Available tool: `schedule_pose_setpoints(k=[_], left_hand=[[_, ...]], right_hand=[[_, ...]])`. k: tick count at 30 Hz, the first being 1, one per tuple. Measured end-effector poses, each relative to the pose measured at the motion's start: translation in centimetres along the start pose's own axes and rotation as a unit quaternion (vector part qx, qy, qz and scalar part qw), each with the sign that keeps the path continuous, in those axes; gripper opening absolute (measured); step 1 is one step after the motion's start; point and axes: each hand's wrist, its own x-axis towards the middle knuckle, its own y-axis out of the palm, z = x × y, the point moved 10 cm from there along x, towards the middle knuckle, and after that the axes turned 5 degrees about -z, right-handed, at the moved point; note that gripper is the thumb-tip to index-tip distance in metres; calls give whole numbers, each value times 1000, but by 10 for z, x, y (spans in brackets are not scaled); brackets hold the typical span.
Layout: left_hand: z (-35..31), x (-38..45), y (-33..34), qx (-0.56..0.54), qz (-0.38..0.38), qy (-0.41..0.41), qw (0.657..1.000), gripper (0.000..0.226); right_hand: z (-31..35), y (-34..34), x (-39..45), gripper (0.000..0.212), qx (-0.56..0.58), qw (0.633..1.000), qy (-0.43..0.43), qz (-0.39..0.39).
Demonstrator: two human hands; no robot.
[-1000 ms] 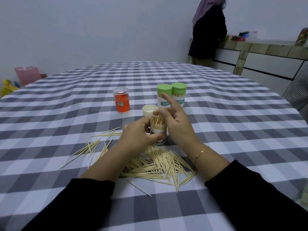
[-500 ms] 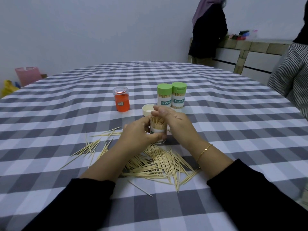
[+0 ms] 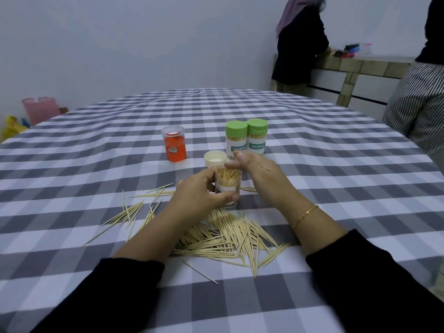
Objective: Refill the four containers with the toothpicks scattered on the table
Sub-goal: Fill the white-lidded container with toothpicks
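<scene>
**Open toothpick container held upright, mid-table**

While the left hand (image 3: 199,192) grips it by curled fingers and thumb, the clear cylindrical plastic container with a white label (image 3: 228,187) stands lidless on the grey-and-white checked tablecloth (image 3: 336,188), packed with pale wooden toothpicks. Right hand (image 3: 260,173) hovers above its rim, fingers relaxed, holding nothing. Loose toothpicks (image 3: 228,239) lie scattered nearer the person.

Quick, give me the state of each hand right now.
Left hand: grip closed around the open toothpick container.
Right hand: open, fingers relaxed over the container's mouth, holding nothing that can be seen.
</scene>
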Motion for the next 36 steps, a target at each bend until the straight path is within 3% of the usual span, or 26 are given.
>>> schedule_pose_setpoints(k=[6,10,13,16,18,22,24,28,33,36], left_hand=[[-1,0,0,11,3,-4,1000,61],[-3,-1,-1,19,2,0,1000,53],[-4,-2,-4,48,17,-4,999,66],[6,-1,-15,73,46,-41,995,84],[22,3,-30,111,33,-76,990,77],[48,4,-48,220,34,-137,965,62],[43,3,-43,249,53,-132,958,54],[26,2,-37,260,50,-85,960,13],[21,-3,-16,225,106,-75,966,62],[16,-7,-9,209,130,-69,967,52]], right_hand=[[4,0,-1,31,8,1000,-19,7],[0,11,2,32,-40,998,-22,41],[-7,13,2,28,-43,998,-7,42],[-15,16,-2,61,-18,997,29,71],[-19,19,-2,75,-45,995,32,84],[-18,20,-2,75,-50,997,18,61],[-16,16,-1,72,-43,998,11,45],[-13,13,-1,70,-34,999,7,25],[-12,12,-1,70,-36,999,1,12],[-12,4,1,69,-38,999,7,-6]])
